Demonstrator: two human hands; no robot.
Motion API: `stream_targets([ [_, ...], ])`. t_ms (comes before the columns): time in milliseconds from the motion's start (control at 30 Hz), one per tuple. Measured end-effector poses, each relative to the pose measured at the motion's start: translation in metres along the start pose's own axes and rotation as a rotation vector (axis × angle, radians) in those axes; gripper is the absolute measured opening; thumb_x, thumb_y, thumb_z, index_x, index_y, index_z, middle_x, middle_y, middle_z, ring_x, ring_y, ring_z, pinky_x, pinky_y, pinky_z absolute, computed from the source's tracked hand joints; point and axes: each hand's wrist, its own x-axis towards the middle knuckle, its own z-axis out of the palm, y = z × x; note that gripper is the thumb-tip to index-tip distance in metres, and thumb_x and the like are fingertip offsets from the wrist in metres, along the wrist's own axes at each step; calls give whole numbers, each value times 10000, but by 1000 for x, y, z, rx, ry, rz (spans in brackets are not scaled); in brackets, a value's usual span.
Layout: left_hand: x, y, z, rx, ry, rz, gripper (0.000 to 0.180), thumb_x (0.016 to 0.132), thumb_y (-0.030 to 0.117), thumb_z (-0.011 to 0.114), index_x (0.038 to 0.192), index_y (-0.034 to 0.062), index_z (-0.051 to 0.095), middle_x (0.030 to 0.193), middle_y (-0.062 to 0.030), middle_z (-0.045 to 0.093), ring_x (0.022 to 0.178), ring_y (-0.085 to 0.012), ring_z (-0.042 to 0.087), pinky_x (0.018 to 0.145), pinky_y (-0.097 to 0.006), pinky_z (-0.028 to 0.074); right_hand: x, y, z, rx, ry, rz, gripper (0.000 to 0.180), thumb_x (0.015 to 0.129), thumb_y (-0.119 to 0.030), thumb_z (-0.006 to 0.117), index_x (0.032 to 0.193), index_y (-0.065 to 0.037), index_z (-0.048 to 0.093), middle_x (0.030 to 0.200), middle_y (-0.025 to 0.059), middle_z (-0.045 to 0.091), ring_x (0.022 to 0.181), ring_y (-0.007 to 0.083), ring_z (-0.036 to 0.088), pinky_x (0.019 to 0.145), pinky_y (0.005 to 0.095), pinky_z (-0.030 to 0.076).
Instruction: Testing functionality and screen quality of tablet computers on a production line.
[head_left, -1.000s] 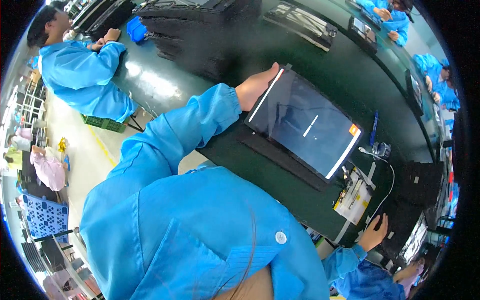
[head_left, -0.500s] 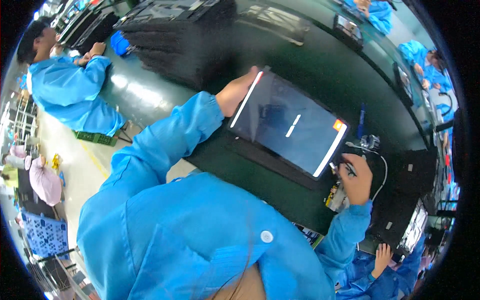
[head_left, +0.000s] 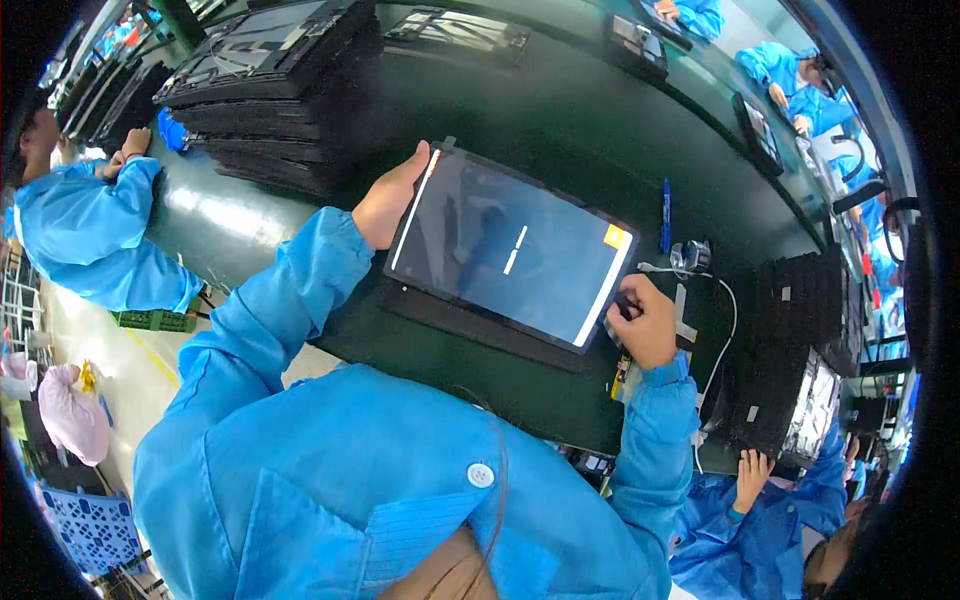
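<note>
A tablet (head_left: 470, 240) with a lit screen, dark with white bars and an orange square at one corner, lies tilted over a black foam pad (head_left: 480, 332). My left hand (head_left: 390, 205) grips its left edge, thumb near the upper corner. At the lower right corner of the tablet, my right hand (head_left: 645, 322) is closed, fingertips pinched on a small dark thing too hidden to name. Close to that hand lie a white cable (head_left: 733, 320) and a yellow-and-white strip (head_left: 622, 378) partly under the wrist.
A tall stack of black trays (head_left: 265, 120) stands at back left. Black stacks (head_left: 795, 310) rise on the right. A blue pen (head_left: 666, 215) and a small silvery roll (head_left: 690, 257) lie beyond my right hand. Co-workers sit left and right; one's hand (head_left: 752, 480) touches the right stack.
The whole view has shifted, so the table things sit further left. My right hand's fingers have drawn in closer to the tablet's corner. My left hand keeps its grip.
</note>
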Motion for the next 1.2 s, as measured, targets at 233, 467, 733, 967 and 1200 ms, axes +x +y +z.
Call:
stream_targets([
  [233, 5, -2, -14, -68, -74, -30, 518, 899, 502, 293, 1061, 71, 532, 993, -106, 601, 860, -220, 578, 809, -357, 453, 2, 5, -11, 208, 238, 34, 247, 759, -98, 636, 952, -39, 494, 876, 35, 525, 678, 91, 482, 611, 230, 437],
  [467, 8, -4, -10, -31, -72, 11, 531, 894, 505, 314, 1077, 54, 524, 1015, -113, 591, 886, -219, 569, 812, -352, 450, -1, 6, -23, 201, 102, 63, 125, 811, -94, 580, 881, 6, 609, 701, 34, 562, 635, 82, 514, 591, 218, 419],
  [733, 8, -3, -11, 20, -33, 26, 514, 908, 482, 289, 1102, 65, 519, 1012, -87, 593, 881, -220, 563, 803, -350, 450, 1, 1, -21, 256, -69, 145, 144, 807, -103, 558, 866, 18, 607, 655, 30, 565, 608, 81, 513, 543, 221, 387],
  [967, 10, -4, -15, -13, -53, 23, 532, 901, 497, 300, 1057, 51, 544, 970, -88, 602, 848, -199, 573, 780, -326, 459, 4, 9, -19, 308, -134, 77, 147, 805, -109, 560, 843, 25, 607, 659, 43, 577, 616, 95, 524, 572, 231, 408],
  [1200, 9, -3, -9, -17, -34, 34, 531, 897, 501, 307, 1055, 53, 544, 968, -84, 602, 844, -197, 572, 776, -324, 457, 5, 10, -20, 310, -114, 82, 150, 808, -114, 559, 838, 25, 607, 665, 49, 585, 628, 100, 530, 583, 241, 416],
])
